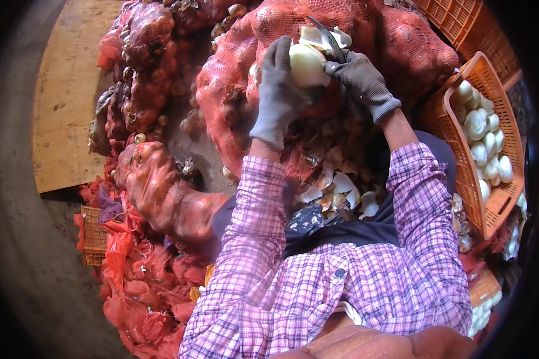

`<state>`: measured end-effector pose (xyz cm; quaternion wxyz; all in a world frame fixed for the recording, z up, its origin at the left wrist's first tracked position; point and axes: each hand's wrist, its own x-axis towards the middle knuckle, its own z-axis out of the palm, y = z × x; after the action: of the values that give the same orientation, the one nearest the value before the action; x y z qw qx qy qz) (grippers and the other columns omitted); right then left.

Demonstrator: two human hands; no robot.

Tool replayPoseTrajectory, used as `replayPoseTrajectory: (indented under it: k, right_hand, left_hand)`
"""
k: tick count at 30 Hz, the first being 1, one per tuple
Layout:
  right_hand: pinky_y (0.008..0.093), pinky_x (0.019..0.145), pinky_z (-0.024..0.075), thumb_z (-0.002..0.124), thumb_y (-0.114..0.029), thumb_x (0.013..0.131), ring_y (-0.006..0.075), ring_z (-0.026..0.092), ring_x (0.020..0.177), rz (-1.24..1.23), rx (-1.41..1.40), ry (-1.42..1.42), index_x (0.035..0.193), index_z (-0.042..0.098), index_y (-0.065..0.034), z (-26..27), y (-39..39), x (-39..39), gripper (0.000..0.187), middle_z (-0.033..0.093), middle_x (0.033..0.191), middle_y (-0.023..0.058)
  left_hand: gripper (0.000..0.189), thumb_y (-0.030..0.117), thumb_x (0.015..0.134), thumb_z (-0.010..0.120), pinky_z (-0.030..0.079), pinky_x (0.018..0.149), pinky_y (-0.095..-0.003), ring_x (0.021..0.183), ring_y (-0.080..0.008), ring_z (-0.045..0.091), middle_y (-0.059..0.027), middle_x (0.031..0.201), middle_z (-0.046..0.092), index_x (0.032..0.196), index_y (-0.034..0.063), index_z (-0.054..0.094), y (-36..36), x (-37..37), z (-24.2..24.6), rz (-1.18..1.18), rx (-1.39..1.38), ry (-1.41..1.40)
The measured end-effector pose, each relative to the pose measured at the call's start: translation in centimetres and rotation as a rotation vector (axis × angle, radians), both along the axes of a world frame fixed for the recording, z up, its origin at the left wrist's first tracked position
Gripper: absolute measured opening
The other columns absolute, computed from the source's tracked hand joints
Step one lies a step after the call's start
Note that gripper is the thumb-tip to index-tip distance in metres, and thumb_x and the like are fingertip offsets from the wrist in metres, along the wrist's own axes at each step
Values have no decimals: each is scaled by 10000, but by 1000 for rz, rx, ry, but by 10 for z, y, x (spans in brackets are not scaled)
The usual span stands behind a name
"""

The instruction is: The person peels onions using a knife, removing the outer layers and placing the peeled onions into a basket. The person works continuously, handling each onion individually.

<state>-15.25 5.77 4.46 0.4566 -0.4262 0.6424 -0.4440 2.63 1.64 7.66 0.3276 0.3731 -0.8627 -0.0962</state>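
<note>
In front of a large red mesh sack of onions (224, 85), my gloved left hand (280, 89) grips a pale, partly peeled onion (306, 67). My gloved right hand (359, 78) holds a knife (328, 36) with a dark curved blade that points up and to the left. Loosened layers of onion skin (314, 37) stand out at the top of the onion, beside the blade. The right thumb lies close against the onion's side. Below my hands, onion peelings (337, 188) are heaped between my legs.
An orange plastic crate (451, 107) with several peeled onions (480, 125) stands tilted at my right. More orange crates (458, 22) are behind it. Filled mesh sacks (161, 188) and crumpled red netting (148, 278) lie to my left, near a wooden board (72, 98).
</note>
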Motion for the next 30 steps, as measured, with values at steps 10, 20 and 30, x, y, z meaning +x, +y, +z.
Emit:
replayPoseTrajectory:
  k: [10, 20, 30]
  right_hand:
    - [389, 833, 505, 625, -311, 835, 325, 667, 890, 104, -2, 317, 1108, 674, -53, 40, 13, 4, 378, 690, 919, 182]
    - [396, 810, 509, 643, -266, 791, 319, 671, 862, 176, 28, 454, 1071, 679, -41, 54, 7, 1, 362, 688, 896, 191]
    - [400, 821, 518, 607, -228, 783, 332, 678, 887, 159, 141, 492, 1081, 668, -31, 32, -7, 2, 363, 690, 922, 209]
  left_hand:
    - [1001, 330, 539, 906, 482, 902, -470, 1108, -398, 540, -208, 1209, 542, 1359, 83, 386, 14, -7, 9, 105, 144, -213]
    - [796, 181, 695, 795, 432, 968, -436, 1152, -385, 487, -196, 1250, 528, 1361, 6, 395, 14, 1, 0, 18, 105, -153]
    - [906, 264, 606, 850, 428, 970, -457, 1129, -404, 500, -216, 1243, 521, 1350, 10, 401, 6, 13, -21, -77, -18, -14]
